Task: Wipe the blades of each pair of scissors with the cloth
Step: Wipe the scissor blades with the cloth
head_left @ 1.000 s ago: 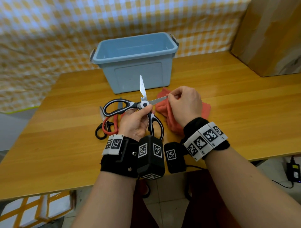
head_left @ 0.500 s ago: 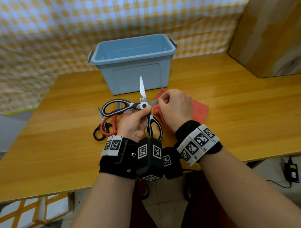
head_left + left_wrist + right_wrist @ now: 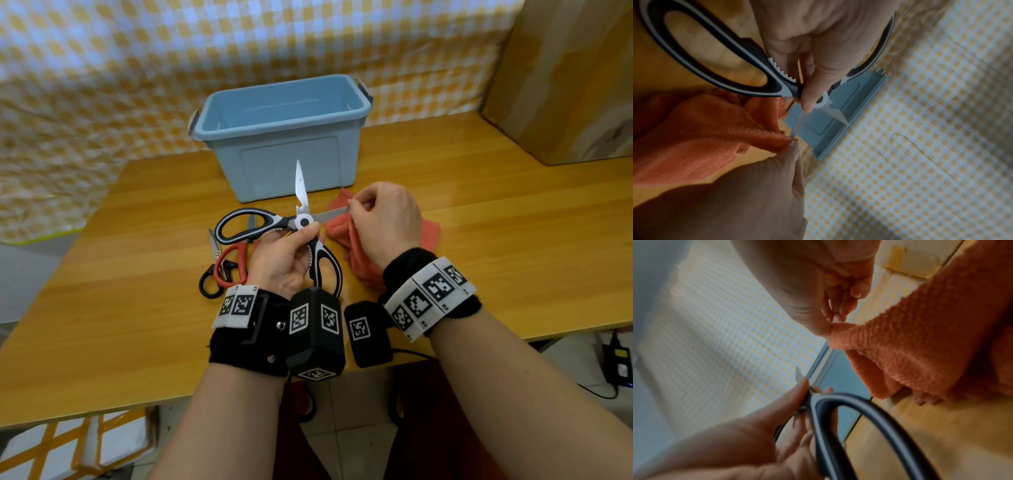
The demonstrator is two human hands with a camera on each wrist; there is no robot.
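Head view shows the left hand (image 3: 279, 260) holding the black scissors (image 3: 301, 221) near the pivot, blades spread wide above the counter (image 3: 513, 240). One blade points up toward the bin (image 3: 284, 137); the other runs right into the right hand (image 3: 385, 222), whose grip pinches the cloth (image 3: 342, 226) around its tip. Two more scissors (image 3: 222, 263) lie just left of the left hand.

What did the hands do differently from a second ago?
The right hand, pinching the cloth, slid in along the sideways blade toward the pivot, then back out toward the tip. The left hand still holds the big scissors open. The other scissors and bin stayed put.
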